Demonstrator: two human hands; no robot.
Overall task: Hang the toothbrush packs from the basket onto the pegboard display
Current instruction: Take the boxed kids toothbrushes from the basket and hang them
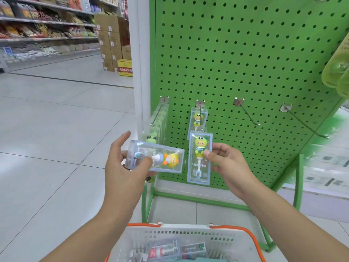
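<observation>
— Clear plastic blurred the basket [188,235] contents; its lower edge was cut off. What could be read?

— Two boxed packs only. The left hand [120,165] gripped a yellow-figure toothbrush pack [160,157] lying sideways; the right hand [224,163] pinched a green-figure pack [200,159] upright before the perforated green pegboard [245,63].

— Obstructions?

— Filled left hooks [159,112]; two bare wire hooks [247,113] stood right.

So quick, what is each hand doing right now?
Left hand: holding the yellow-character toothbrush pack, lying sideways.
Right hand: holding the green-character toothbrush pack, upright.
</observation>
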